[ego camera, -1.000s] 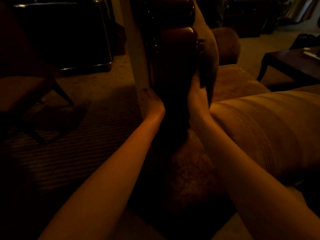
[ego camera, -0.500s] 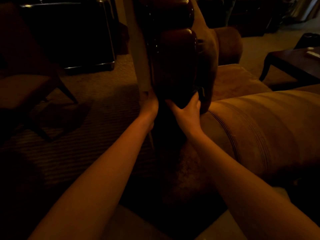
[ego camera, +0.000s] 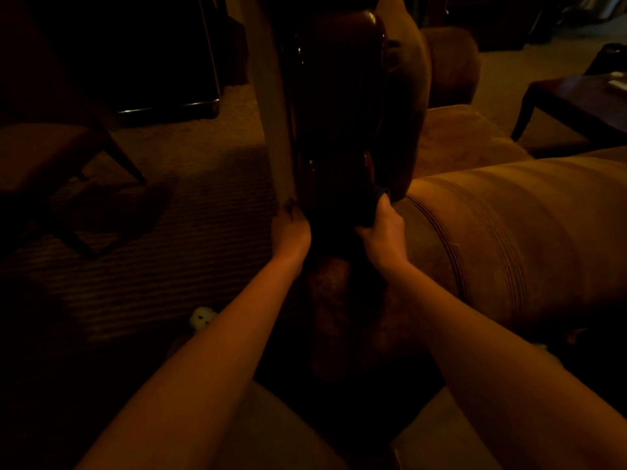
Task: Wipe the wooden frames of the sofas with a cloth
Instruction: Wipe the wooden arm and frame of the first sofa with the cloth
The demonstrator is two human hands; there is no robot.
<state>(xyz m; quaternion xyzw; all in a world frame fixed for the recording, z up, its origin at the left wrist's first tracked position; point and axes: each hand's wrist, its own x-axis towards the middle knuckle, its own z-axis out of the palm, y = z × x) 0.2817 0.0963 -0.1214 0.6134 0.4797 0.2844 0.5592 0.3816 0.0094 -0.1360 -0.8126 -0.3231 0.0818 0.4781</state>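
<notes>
Light: very dim, amber, much lost in shadow.
Wooden frame: dark, glossy, rounded post of the sofa, rising upright at centre, between both hands; highlights along its top and sides.
Sofa arm: padded, tan, stitched seams, lying just right of the wooden frame and touching it at its near end.
Sofa seat: beyond the arm, behind the frame's right side.
Left hand: at the frame's lower left edge, beside a pale upright strip; fingers turned away into shadow, curl and grip impossible to tell.
Right hand: against the frame's lower right side, where frame meets sofa arm; fingers curled around a dark cloth, thumb stretched left across the wood.
Cloth: barely distinguishable from the dark wood, bunched above the right knuckles, pressed to the frame.
Carpet: ribbed, left of the frame.
Chair: dark legs, on the carpet near the left edge.
Low table: dark, far right, well apart from the sofa arm.
Small pale object: on the carpet beside the left forearm, identity unclear.
</notes>
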